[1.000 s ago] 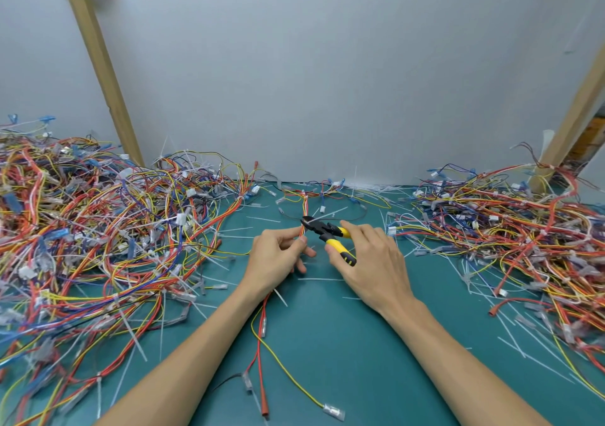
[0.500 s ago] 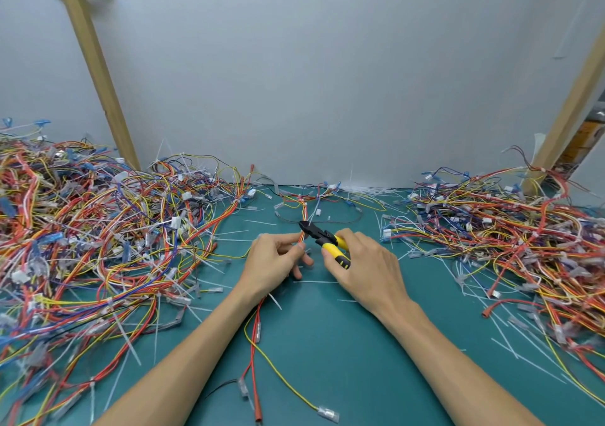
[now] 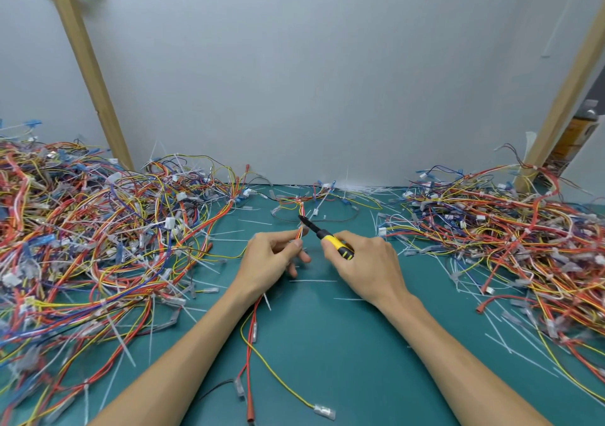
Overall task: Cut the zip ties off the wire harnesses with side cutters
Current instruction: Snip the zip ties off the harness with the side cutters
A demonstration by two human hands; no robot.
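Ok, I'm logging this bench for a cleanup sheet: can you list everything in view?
Left harness pile: one, red, yellow, orange, blue; mat's left side.
Right harness pile: one, same colours; mat's right side.
Held harness: one, red, orange, yellow; centre.
Side cutters: one, black, yellow handles; centre, tip at the held harness.
Loose zip ties: many, white; scattered over the mat.
Mat: one, teal; under everything.
Wooden posts: two, tan; back left, back right.
Left hand: one; pinches the held harness.
Right hand: one; grips the side cutters.
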